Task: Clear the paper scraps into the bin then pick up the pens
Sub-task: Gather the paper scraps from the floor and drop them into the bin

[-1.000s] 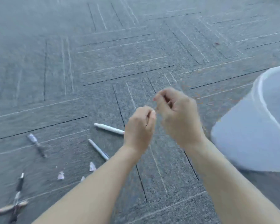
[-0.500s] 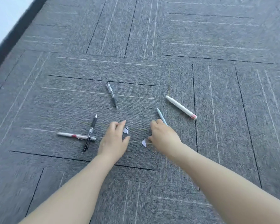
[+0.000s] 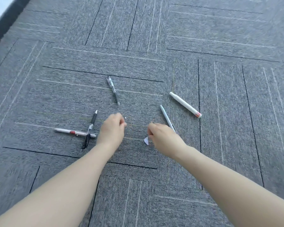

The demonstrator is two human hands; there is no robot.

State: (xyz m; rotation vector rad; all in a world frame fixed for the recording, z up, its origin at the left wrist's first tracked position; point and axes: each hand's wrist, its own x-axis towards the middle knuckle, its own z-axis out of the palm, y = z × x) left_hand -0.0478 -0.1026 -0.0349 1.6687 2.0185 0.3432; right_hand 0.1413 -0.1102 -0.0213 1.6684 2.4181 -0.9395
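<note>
On the grey carpet, my left hand (image 3: pixel 112 128) has its fingers curled shut on a small white paper scrap (image 3: pixel 125 124) at the fingertips. My right hand (image 3: pixel 164 136) is curled too, pinching the edge of a triangular paper scrap (image 3: pixel 146 141) that lies on the carpet. A tiny white fleck (image 3: pixel 125 117) lies just beyond my left fingers. Several pens lie around: a clear grey pen (image 3: pixel 113 90), a white marker with a red end (image 3: pixel 184 104), a light blue pen (image 3: pixel 166 116) partly under my right hand, and a black pen (image 3: pixel 90 128) crossing a white-and-red pen (image 3: pixel 69 131). The bin is out of view.
Grey carpet tiles (image 3: pixel 220 79) with dark and light stripes fill the view. A dark skirting strip and a pale wall (image 3: pixel 0 17) run along the far left corner.
One second ago my hands were together near the white bin. The view then swung left to the pens. Both hands reached down and their fingers have closed at the two scraps.
</note>
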